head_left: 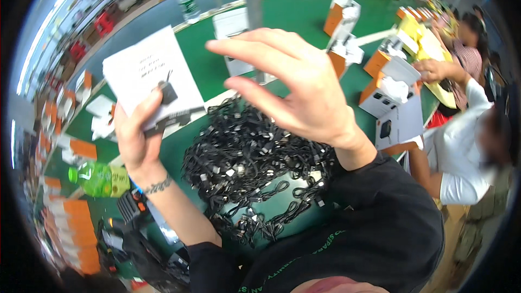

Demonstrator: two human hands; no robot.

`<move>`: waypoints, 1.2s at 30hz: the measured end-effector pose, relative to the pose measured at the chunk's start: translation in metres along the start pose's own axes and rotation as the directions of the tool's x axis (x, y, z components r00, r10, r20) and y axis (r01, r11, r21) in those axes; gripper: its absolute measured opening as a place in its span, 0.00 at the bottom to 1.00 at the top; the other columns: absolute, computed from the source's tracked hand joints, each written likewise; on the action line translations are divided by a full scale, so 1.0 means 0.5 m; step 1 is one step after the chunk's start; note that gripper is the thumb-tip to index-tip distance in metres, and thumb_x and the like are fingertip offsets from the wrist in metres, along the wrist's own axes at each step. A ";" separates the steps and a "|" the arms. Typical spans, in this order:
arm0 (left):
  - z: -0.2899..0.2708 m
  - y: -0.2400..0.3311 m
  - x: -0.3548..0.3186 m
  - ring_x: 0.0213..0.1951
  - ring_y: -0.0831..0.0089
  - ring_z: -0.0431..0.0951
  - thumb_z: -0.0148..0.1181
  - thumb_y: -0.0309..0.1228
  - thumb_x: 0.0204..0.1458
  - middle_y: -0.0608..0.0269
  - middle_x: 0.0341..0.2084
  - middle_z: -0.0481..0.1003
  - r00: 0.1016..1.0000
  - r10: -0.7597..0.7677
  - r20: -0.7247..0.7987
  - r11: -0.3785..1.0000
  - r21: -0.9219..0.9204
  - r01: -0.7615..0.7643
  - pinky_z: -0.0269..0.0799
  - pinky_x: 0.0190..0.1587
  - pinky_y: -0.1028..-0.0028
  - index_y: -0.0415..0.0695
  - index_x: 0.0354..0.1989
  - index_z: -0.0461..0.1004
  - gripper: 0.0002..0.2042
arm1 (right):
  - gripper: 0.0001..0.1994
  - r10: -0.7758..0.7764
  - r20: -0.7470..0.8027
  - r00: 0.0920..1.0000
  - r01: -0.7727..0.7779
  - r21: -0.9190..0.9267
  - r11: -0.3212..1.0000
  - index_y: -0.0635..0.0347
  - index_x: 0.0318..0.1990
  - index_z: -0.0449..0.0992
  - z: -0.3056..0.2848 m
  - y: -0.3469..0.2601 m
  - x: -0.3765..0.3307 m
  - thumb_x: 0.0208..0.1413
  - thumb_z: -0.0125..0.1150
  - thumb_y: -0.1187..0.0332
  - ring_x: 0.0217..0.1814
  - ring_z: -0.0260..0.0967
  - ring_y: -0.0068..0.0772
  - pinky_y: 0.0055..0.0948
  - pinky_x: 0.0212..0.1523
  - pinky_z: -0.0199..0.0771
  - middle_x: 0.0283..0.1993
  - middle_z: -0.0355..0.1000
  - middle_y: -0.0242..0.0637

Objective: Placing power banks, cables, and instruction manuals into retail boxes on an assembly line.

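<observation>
My left hand (138, 135) grips a stack of white printed booklets (144, 62), thumb on top, over a small dark picture printed on the cover. A darker strip shows along the stack's lower edge. To the right of it, my right hand (296, 76) is raised with its fingers apart and holds nothing. Below both hands lies a large heap of bundled black cables (244, 152) with metal plugs. Just beyond my right hand, a white open box (230, 24) stands on the green table (293, 13), partly hidden by my fingers.
A green drink bottle (103, 179) lies left of my forearm; a clear water bottle (186, 2) stands far off. Open orange-and-white boxes (391, 95) line the right side, with more boxes (76, 228) at left. A metal post (253, 0) rises ahead. A co-worker (461, 135) works at right.
</observation>
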State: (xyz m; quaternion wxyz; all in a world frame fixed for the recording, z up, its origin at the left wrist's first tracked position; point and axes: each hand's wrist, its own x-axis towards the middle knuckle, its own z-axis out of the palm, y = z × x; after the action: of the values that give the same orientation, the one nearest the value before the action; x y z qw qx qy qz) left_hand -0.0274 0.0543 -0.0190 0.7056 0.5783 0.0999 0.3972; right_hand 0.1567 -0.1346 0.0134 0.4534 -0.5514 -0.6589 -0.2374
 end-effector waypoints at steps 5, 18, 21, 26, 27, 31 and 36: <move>0.081 -0.029 -0.009 0.48 0.67 0.76 0.67 0.24 0.45 0.54 0.46 0.75 0.981 -0.106 0.161 0.983 0.167 0.078 0.69 0.55 0.69 0.32 0.58 0.63 0.30 | 0.28 0.050 -0.088 0.995 -0.044 0.078 0.996 0.61 0.56 0.70 -0.029 0.008 -0.013 0.47 0.70 0.62 0.42 0.73 0.46 0.40 0.41 0.73 0.42 0.71 0.42; 0.051 -0.072 -0.011 0.51 0.67 0.73 0.66 0.26 0.47 0.54 0.51 0.71 0.987 -0.130 0.091 0.976 0.185 0.111 0.66 0.58 0.68 0.33 0.62 0.60 0.32 | 0.07 0.117 -0.055 0.992 -0.102 0.218 0.970 0.62 0.34 0.78 -0.053 0.038 -0.026 0.46 0.67 0.72 0.34 0.74 0.49 0.43 0.35 0.75 0.37 0.71 0.43; 0.030 -0.073 -0.010 0.50 0.66 0.74 0.64 0.27 0.51 0.53 0.50 0.72 0.987 -0.123 0.105 0.986 0.127 0.109 0.68 0.56 0.67 0.33 0.60 0.62 0.28 | 0.05 0.100 -0.107 0.989 -0.084 0.142 0.986 0.62 0.32 0.79 -0.045 0.044 -0.024 0.45 0.64 0.75 0.32 0.74 0.50 0.43 0.33 0.75 0.35 0.72 0.43; 0.030 -0.073 -0.001 0.49 0.65 0.76 0.63 0.28 0.53 0.52 0.49 0.73 0.993 -0.109 0.035 0.988 0.112 0.105 0.72 0.53 0.66 0.32 0.59 0.62 0.27 | 0.04 0.077 -0.106 0.991 -0.068 0.089 0.994 0.61 0.33 0.77 -0.045 0.050 -0.033 0.48 0.62 0.75 0.25 0.72 0.43 0.37 0.24 0.71 0.32 0.69 0.38; 0.024 -0.072 0.002 0.48 0.65 0.76 0.63 0.28 0.53 0.51 0.49 0.72 0.991 -0.132 0.020 0.984 0.124 0.129 0.74 0.53 0.66 0.32 0.59 0.62 0.27 | 0.04 0.083 -0.107 0.991 -0.074 0.080 0.994 0.61 0.33 0.77 -0.045 0.051 -0.033 0.48 0.62 0.75 0.25 0.72 0.43 0.37 0.24 0.71 0.32 0.69 0.38; 0.006 -0.059 -0.013 0.50 0.65 0.75 0.63 0.28 0.53 0.51 0.50 0.72 0.996 -0.087 0.012 0.989 0.121 0.085 0.75 0.52 0.66 0.33 0.60 0.61 0.27 | 0.04 0.047 -0.103 0.994 -0.032 0.144 0.989 0.61 0.32 0.77 -0.034 0.040 -0.024 0.47 0.60 0.74 0.24 0.71 0.47 0.41 0.23 0.70 0.29 0.68 0.40; 0.009 -0.072 -0.006 0.50 0.65 0.75 0.62 0.27 0.54 0.52 0.50 0.72 0.994 -0.102 0.033 0.990 0.100 0.098 0.74 0.53 0.65 0.34 0.61 0.60 0.28 | 0.04 0.027 -0.099 0.995 -0.020 0.073 0.997 0.60 0.31 0.78 -0.039 0.044 -0.029 0.47 0.60 0.73 0.22 0.70 0.45 0.40 0.22 0.69 0.24 0.66 0.37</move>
State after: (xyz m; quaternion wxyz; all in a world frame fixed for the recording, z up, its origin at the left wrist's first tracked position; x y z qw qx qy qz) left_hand -0.0109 0.0483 -0.0507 0.6971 0.6140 0.1349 0.3448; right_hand 0.1837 -0.1515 0.0062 0.5082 -0.5297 -0.6370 -0.2355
